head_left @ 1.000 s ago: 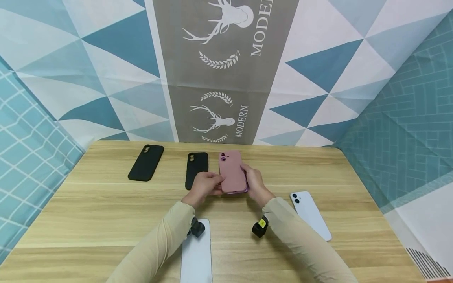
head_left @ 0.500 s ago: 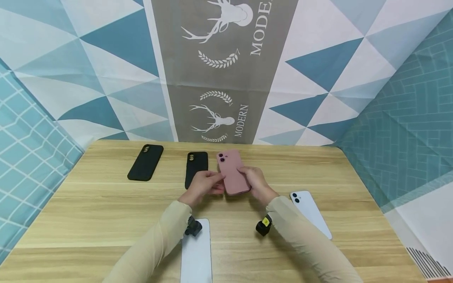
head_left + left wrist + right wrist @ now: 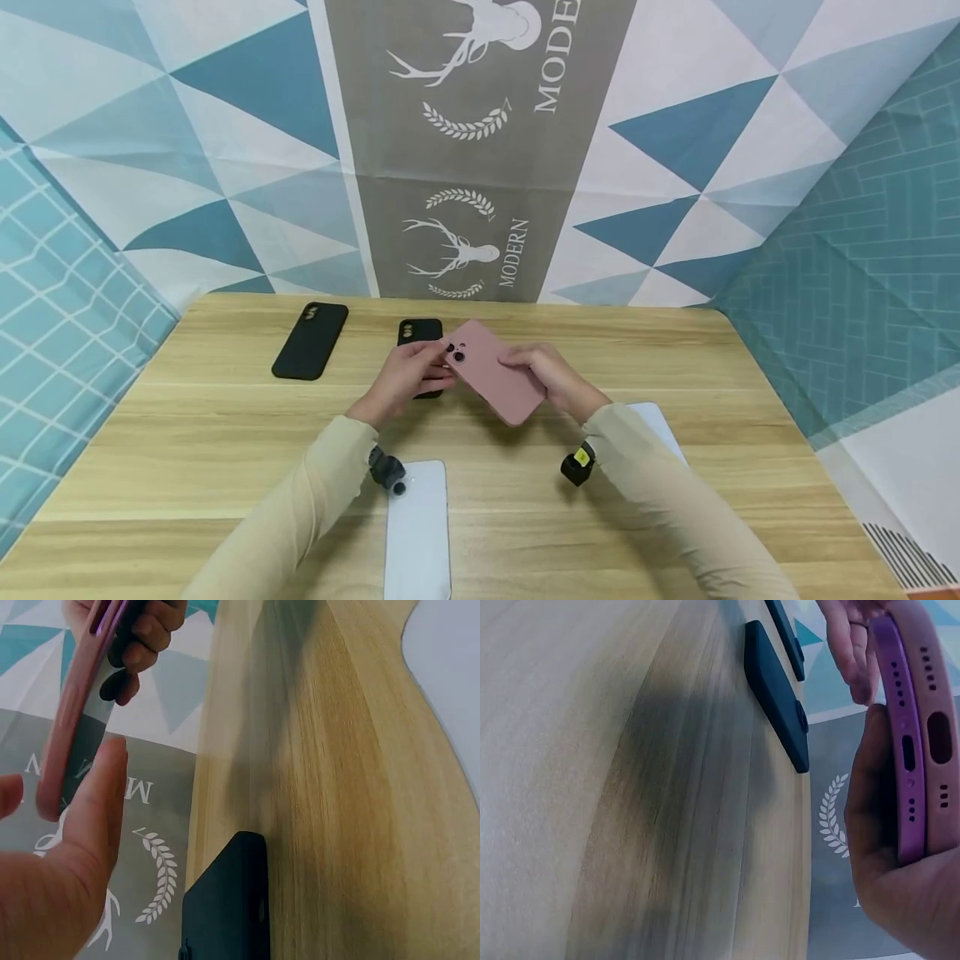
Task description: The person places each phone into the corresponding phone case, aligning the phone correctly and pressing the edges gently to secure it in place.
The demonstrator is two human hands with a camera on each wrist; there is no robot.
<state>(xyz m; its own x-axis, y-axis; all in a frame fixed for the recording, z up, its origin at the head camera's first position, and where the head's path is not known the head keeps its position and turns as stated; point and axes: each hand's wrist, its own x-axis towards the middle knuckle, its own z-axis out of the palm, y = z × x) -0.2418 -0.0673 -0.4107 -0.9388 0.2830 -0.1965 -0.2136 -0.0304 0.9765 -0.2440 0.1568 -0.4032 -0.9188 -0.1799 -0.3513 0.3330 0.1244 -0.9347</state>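
My right hand grips a pink phone case with a purple phone in it, thumb on the case's back and fingers underneath. In the right wrist view, the phone's bottom edge lies alongside the case's bottom edge, not sunk inside it. The pair is held above the table, tilted, its camera end toward the left. My left hand has its fingertips right at that camera corner. In the left wrist view, its extended finger and thumb stand on either side of the case's end.
One black phone case lies at the back left; another black case is partly behind my left hand. A white phone lies at the front, and another white phone is partly hidden under my right forearm. A patterned cloth wall rises behind the table.
The pink case with the phone has turned so its camera end points left, and its lower end has swung right. My left hand has shifted from its side to the camera corner.
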